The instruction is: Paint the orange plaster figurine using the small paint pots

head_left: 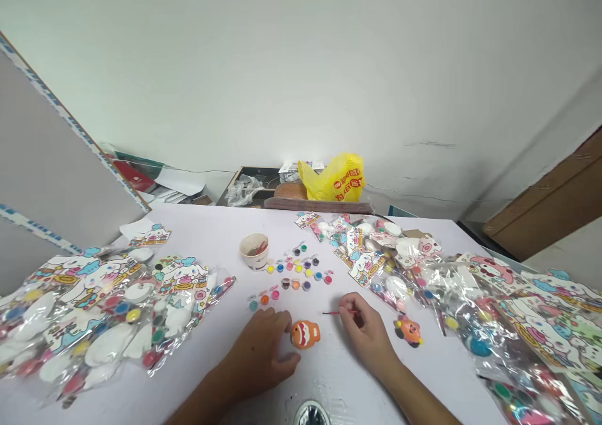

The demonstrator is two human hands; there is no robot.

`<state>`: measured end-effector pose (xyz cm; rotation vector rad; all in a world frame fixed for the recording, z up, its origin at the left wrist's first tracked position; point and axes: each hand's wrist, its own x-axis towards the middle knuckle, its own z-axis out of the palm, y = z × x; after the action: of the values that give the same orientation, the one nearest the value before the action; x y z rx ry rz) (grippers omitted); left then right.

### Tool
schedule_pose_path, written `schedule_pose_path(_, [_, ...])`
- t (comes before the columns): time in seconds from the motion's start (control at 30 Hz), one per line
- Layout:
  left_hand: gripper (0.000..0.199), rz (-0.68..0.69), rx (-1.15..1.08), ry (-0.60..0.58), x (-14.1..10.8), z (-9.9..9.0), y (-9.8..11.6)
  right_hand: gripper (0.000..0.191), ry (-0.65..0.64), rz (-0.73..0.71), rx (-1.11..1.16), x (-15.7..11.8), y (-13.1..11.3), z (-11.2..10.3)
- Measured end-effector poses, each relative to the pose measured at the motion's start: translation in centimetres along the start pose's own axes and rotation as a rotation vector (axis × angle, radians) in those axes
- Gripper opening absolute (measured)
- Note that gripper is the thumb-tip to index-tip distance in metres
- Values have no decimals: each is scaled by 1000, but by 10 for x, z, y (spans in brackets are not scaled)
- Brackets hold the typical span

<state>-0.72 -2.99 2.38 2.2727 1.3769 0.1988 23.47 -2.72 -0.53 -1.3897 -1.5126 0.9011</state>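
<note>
An orange painted figurine with a white and red middle lies on the table in front of me. My left hand rests at its left side, thumb and fingers apart; whether a fingertip touches it I cannot tell. To the right, my right hand pinches a thin red paintbrush, its tip pointing left toward the figurine. Small paint pots in several colours stand in rows beyond my hands. A second figurine, orange with dark and yellow parts, lies right of my right hand.
A paper cup with a red stick inside stands behind the pots. Clear packets of white figures and paints cover the left and right sides. A yellow plastic bag sits beyond the far table edge, near the wall.
</note>
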Motion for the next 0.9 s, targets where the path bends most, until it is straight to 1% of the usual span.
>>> schedule_pose_path(0.1, [22,4,-9,10,2,3,-4,23,-10,11,11,0,1,0])
schedule_pose_path(0.3, [29,24,-21,34,3,7,-3,24,-15,6,-14,1,4,-1])
schedule_pose_path(0.6, [22,72,-46,58,9,14,-14,24,-3,11,-36,1,12,-2])
schedule_pose_path(0.8, [22,113,-86,89,11,17,-16,25,25,33,-45,4,13,-3])
schedule_pose_path(0.9, [26,135,-101,106,12,19,-17,26,25,32,-59,4,13,-3])
